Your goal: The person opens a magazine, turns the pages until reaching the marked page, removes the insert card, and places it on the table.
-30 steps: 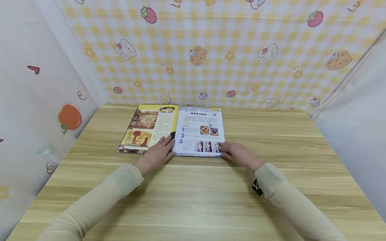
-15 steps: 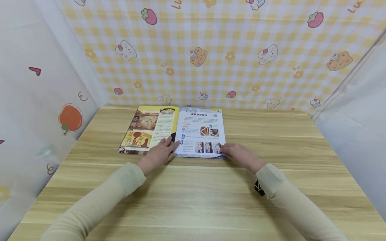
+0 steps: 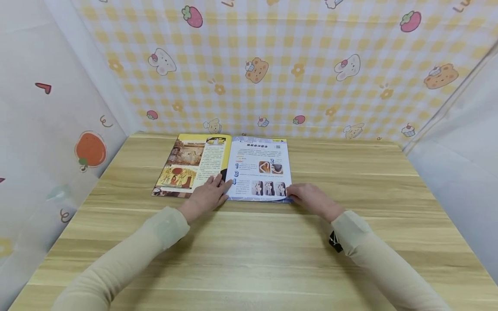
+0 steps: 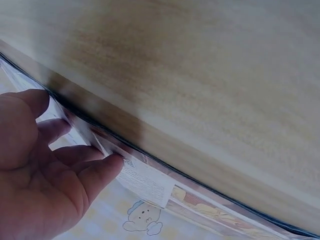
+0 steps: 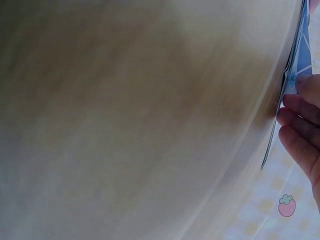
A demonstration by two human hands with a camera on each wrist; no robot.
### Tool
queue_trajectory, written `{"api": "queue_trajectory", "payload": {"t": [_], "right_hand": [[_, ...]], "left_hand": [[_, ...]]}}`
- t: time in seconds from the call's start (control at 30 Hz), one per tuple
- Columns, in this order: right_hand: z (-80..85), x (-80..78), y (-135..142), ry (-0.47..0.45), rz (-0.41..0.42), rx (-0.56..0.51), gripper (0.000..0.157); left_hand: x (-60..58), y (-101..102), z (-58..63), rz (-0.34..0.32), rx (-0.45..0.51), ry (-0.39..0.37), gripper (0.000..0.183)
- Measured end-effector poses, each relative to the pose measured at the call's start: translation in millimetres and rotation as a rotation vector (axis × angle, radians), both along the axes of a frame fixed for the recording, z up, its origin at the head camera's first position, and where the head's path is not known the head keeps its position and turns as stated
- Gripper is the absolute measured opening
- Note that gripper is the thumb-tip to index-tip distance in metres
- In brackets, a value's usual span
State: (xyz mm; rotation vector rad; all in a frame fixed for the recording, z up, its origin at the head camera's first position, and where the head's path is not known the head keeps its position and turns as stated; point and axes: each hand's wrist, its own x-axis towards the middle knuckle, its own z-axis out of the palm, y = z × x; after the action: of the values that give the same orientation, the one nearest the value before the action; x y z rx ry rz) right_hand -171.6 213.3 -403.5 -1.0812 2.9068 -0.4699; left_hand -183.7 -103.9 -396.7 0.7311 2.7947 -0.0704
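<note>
An open magazine point(image 3: 258, 172) lies near the back of the table, a picture page on its left and a white numbered page on its right. My left hand point(image 3: 206, 196) rests by the lower end of the spine, its fingers spread over the pages. In the left wrist view its fingertips point(image 4: 115, 162) touch the paper just inside the lower edge. At the lower right corner, my right hand point(image 3: 311, 199) pinches the page, whose bottom edge curls up a little. Thumb and fingers point(image 5: 295, 132) meet at the page edge in the right wrist view.
The wood-grain table point(image 3: 249, 255) spreads toward me and to both sides. A yellow checked cloth point(image 3: 295, 47) with cartoon figures hangs right behind the magazine, and a white cloth point(image 3: 46, 138) stands at the left. A black device point(image 3: 335, 242) sits under my right wrist.
The lower right corner of the right page has lifted and curls slightly beneath my right fingers. My left hand has shifted a little to the right over the spine.
</note>
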Motion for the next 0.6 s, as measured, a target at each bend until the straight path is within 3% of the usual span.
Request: {"api": "queue_trajectory", "payload": {"t": [0.4, 0.6], "right_hand": [[-0.6, 0.7, 0, 0.006, -0.008, -0.014, 0.009], [-0.7, 2.3, 1, 0.023, -0.013, -0.023, 0.010]], "left_hand": [[-1.7, 2, 7.2, -0.004, -0.021, 0.041, 0.052], [-0.7, 11, 8.4, -0.014, 0.021, 0.073, 0.054]]}}
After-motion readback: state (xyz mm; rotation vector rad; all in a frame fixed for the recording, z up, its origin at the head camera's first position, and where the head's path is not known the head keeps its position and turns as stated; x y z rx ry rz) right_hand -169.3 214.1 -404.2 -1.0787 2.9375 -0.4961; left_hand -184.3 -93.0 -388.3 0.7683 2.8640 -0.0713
